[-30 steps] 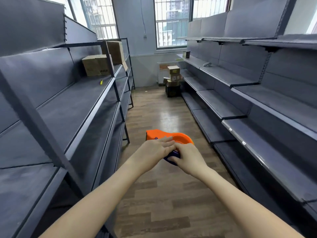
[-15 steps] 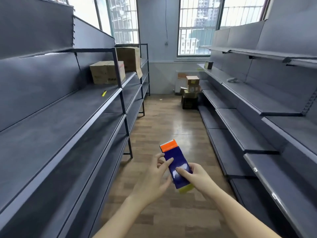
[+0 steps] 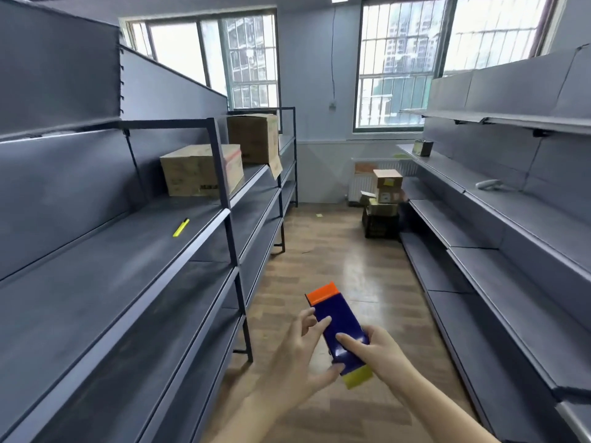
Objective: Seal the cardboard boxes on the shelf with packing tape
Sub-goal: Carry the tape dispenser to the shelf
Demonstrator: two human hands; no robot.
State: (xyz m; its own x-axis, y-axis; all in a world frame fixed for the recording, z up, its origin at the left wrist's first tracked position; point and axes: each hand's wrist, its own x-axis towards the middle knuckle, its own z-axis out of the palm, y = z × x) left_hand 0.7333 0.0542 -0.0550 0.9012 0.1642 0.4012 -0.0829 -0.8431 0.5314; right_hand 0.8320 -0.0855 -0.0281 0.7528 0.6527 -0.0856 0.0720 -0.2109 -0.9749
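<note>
Both hands grip a glossy blue tape dispenser (image 3: pixel 340 330), orange-tipped: left hand (image 3: pixel 299 356) fingering its edge, right hand (image 3: pixel 380 353) clasping beneath. Cardboard boxes (image 3: pixel 201 171) far left.

A yellow marker (image 3: pixel 181 227) lies loose on the grey shelving (image 3: pixel 96 282) along the left wall. Across the aisle, matching shelving on the right (image 3: pixel 527 225) carries a small white object (image 3: pixel 489 184), too blurred to name, and a little dark box (image 3: pixel 422 147) farther back near the window (image 3: pixel 396 65). At the far end a stack of cartons (image 3: pixel 383 203) stands on the wooden floor (image 3: pixel 345 266) in front of a white radiator (image 3: pixel 359 183).
</note>
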